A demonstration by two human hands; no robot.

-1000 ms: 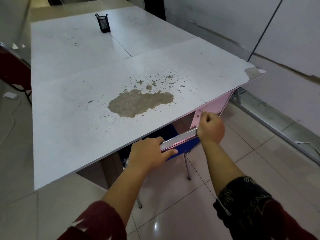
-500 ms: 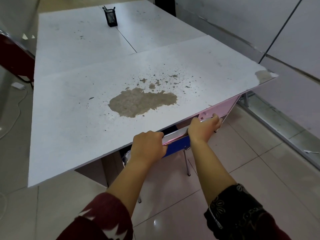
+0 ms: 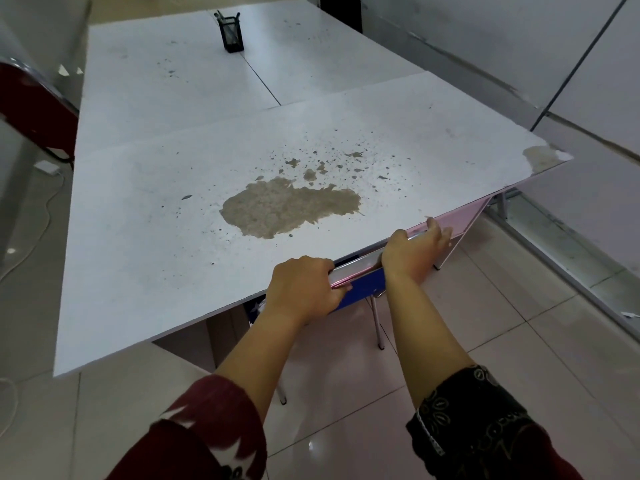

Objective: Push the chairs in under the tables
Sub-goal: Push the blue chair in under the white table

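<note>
Compared with a second ago, the blue chair [image 3: 363, 284] is found further under the counter [image 3: 156, 237]: less of its blue back is exposed, and its chrome top rail [image 3: 356, 265] now lies just at the counter's near edge. The right hand [image 3: 414, 252], previously closed as a fist on the rail, is now seen flattened, fingers spread toward 1 o'clock, the palm pressing the rail. It is judged that the push on this chair is almost complete, with little travel left.

From left to right: a dark red chair [image 3: 31, 109] is noted at 10 o'clock beside the far counter, apparently not tucked in. The left hand [image 3: 304, 289] is curled shut around the rail's left end at 6 o'clock. The chair is observed upright, low at 5 o'clock, its seat hidden beneath the counter, with two thin metal legs [image 3: 377, 323] visible on the tiled floor [image 3: 519, 341]. A worn brown patch [image 3: 287, 206] is recorded on the counter's surface, and a black pen holder [image 3: 231, 36] at 12 o'clock.
</note>
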